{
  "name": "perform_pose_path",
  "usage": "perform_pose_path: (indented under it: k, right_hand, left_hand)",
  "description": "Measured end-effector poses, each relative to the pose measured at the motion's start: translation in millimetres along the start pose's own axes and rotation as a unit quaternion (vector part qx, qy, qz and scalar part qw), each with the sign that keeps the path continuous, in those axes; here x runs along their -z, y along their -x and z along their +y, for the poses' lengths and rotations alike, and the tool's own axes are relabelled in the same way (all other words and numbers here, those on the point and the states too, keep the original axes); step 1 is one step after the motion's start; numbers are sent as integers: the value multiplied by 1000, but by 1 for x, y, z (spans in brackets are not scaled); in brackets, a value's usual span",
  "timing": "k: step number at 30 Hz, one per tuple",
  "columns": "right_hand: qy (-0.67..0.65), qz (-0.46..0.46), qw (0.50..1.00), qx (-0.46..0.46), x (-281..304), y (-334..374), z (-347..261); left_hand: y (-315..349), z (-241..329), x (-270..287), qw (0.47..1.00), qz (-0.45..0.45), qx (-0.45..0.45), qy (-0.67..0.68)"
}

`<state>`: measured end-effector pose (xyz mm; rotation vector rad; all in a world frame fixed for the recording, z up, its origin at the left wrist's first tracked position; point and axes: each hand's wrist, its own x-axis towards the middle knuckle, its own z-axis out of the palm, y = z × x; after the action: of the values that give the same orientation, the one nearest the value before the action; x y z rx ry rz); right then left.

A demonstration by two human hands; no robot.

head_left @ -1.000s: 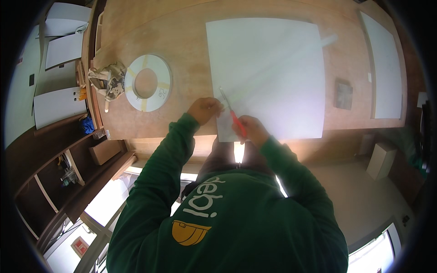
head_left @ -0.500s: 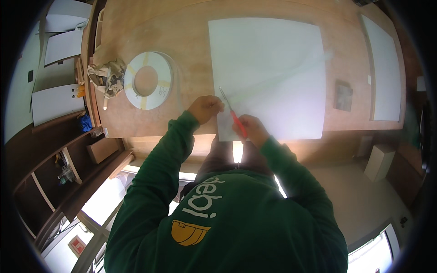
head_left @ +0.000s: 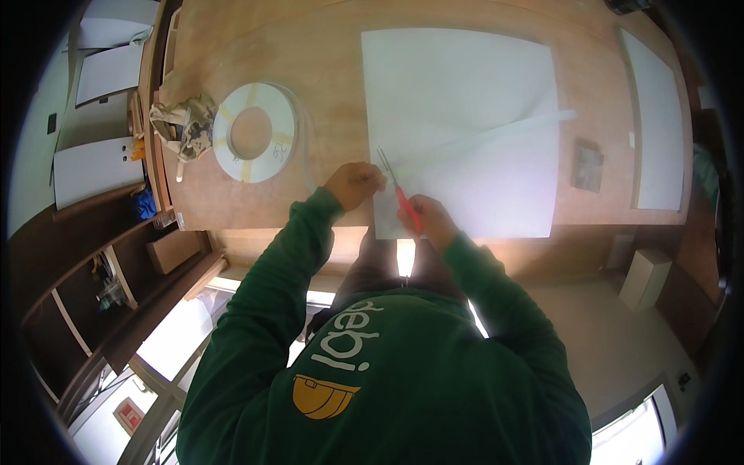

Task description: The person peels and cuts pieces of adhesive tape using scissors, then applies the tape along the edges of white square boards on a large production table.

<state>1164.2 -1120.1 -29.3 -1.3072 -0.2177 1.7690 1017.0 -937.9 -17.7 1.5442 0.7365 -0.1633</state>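
My right hand (head_left: pixel 432 220) is closed around the red handles of a pair of scissors (head_left: pixel 408 210). Their slim metal blades point up and away to the left, slightly parted. Just left of the blades, my left hand (head_left: pixel 356 184) is pinched at the near end of a thin white strip (head_left: pixel 496 136). This strip crosses behind the scissors and slants over a large white panel (head_left: pixel 457 85), its far end sticking out past the panel's right edge. The panel lies flat on the wooden table, and both hands are over its near left corner.
A large roll of white banding (head_left: pixel 283 128) with yellow tape lies left of the panel. Beside it is a crumpled camouflage cloth (head_left: pixel 186 128). To the right are a small grey block (head_left: pixel 588 168) and a long white panel (head_left: pixel 655 124). Shelves (head_left: pixel 77 310) stand at lower left.
The strip's far end, blurred before, has dropped nearer to me and now lies sharp across the panel's right edge. My hands and the scissors have shifted slightly right.
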Motion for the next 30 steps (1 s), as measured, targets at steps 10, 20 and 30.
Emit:
perform_pose_path:
  k: [10, 20, 30]
  right_hand:
    - [15, 17, 1000, -14, -6, 2, -5]
    - [-13, 18, 1000, -7, -5, -1, 1]
    - [50, 28, 998, -13, -7, 2, -8]
  left_hand:
    - [-1, -3, 2, 1000, 1, -12, -5]
    - [-1, 3, 2, 1000, 11, 21, -4]
    - [-2, 0, 2, 1000, 13, 18, 6]
